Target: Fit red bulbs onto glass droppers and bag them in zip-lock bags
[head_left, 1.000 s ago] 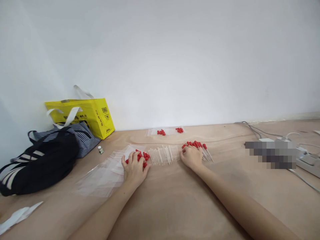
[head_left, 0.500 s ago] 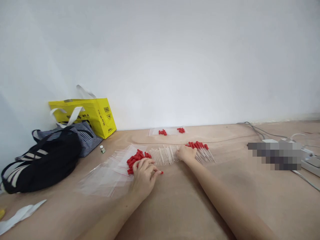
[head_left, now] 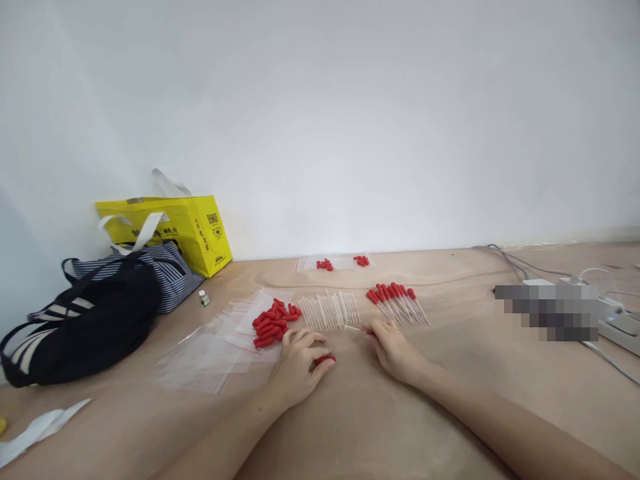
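Note:
A red rubber dropper bulb (head_left: 326, 360) is pinched between the thumb and fingers of my left hand (head_left: 303, 363). My right hand (head_left: 395, 350) grips a thin clear dropper tube (head_left: 353, 327), its tip pointing left toward the bulb; the two are apart. Just beyond my left hand, a pile of red bulbs (head_left: 270, 323) lies partly on clear zip bags (head_left: 210, 353). Many loose tubes (head_left: 327, 311) are lined up side by side between the hands, farther back. Several droppers with red bulbs fitted (head_left: 395, 293) lie in a slanted row behind my right hand.
Near the wall lies a clear bag with more red bulbs (head_left: 325, 265) and tubes. On the left are a yellow bag (head_left: 210, 240), a striped bag (head_left: 183, 277), a black bag (head_left: 100, 320), a small bottle (head_left: 203, 299) and white tissue (head_left: 45, 430). A power strip (head_left: 623, 330) and cables sit right.
My right hand has come back from the row of tubes toward me, now holding one tube. My left hand has drawn slightly nearer and right with its red bulb, uncovering more of the pile.

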`<act>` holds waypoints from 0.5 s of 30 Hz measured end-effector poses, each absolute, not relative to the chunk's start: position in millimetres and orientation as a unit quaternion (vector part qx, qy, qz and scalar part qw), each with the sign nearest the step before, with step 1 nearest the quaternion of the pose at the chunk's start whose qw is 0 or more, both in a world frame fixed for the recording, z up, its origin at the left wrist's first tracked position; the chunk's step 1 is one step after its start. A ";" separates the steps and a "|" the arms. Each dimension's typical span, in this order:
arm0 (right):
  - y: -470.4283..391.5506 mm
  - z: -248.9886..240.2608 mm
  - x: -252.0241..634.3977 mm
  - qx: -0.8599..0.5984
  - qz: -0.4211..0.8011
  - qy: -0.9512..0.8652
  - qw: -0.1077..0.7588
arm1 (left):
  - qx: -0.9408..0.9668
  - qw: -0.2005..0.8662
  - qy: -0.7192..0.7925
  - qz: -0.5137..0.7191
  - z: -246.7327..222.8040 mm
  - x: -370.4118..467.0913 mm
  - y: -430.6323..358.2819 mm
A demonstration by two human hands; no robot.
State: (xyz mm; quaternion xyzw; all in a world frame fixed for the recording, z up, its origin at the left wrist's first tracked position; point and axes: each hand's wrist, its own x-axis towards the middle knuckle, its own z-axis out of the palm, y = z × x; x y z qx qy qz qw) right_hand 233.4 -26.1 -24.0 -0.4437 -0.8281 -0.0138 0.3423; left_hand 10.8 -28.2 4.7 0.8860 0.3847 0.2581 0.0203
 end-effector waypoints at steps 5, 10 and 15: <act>-46.3 -23.2 230.1 -0.388 -0.015 -0.863 0.323 | 0.875 0.018 0.396 0.279 5.4 16.0 -28.1; -47.7 -21.8 219.4 -0.393 -0.021 -0.860 0.324 | 0.865 0.014 0.405 0.295 3.9 15.9 -28.9; -48.0 -21.7 218.1 -0.393 -0.006 -0.862 0.319 | 0.869 0.011 0.397 0.294 0.9 14.8 -26.9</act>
